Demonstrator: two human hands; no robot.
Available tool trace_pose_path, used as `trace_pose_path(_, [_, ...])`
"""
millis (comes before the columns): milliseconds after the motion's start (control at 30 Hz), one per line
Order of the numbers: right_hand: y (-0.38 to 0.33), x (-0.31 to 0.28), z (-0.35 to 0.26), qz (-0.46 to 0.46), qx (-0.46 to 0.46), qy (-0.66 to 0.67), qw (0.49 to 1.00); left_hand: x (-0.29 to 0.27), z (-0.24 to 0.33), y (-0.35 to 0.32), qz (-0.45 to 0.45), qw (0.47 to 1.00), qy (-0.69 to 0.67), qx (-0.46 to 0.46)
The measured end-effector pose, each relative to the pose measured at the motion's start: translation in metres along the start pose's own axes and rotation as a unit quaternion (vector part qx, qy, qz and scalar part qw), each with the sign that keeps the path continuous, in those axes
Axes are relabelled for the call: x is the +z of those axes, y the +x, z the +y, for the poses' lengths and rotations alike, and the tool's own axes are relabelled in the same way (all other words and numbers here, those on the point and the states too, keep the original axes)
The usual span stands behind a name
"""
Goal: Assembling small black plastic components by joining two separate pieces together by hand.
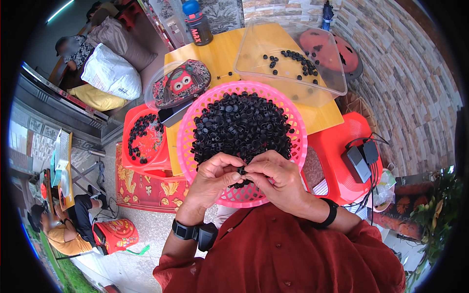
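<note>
My left hand (pixel 218 177) and my right hand (pixel 277 179) meet over the near part of a pink plastic basket (pixel 183 134). Between their pinched fingertips is a small black plastic cap (pixel 241 171), mostly covered by the fingers. A big heap of similar black caps (pixel 239 122) fills the basket below and beyond my hands. Farther off to the right, a clear plastic box (pixel 248 61) on the table holds a scattering of these caps (pixel 305 63). More black caps lie on a red stool (pixel 131 122) to the left.
A yellow wooden table (pixel 222 44) carries a blue-topped bottle (pixel 198 27) and an owl-patterned pouch (pixel 181 84). On the right, a red stool (pixel 325 146) bears a dark power bank (pixel 358 165) with cables. Another person (pixel 68 232) sits far left near a red bucket (pixel 117 234).
</note>
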State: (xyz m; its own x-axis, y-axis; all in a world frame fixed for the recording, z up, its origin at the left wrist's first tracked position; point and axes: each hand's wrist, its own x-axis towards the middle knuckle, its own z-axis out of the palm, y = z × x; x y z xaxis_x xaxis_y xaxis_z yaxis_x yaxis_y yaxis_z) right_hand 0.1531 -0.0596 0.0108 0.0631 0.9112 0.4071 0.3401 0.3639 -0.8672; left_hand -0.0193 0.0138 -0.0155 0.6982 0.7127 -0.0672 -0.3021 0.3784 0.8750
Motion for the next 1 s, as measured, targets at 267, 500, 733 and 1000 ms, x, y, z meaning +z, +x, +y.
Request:
trace_pose_path(267, [-0.005, 0.002, 0.011, 0.014, 0.032, 0.057, 0.998, -0.002, -0.004, -0.003, 0.01, 1.0, -0.008, -0.01])
trace_pose_path(500, [-0.002, -0.002, -0.002, 0.012, -0.013, -0.012, 1.0, -0.004, -0.008, -0.003, 0.01, 0.996, -0.082, -0.029])
trace_pose_path(733, [-0.003, -0.001, 0.001, 0.006, -0.006, -0.004, 1.0, -0.001, -0.009, -0.001, 0.006, 0.998, -0.055, -0.025])
trace_pose_path(1000, [-0.005, 0.0, 0.012, -0.015, 0.095, 0.115, 0.989, 0.005, -0.009, -0.005, 0.035, 0.995, 0.082, 0.038])
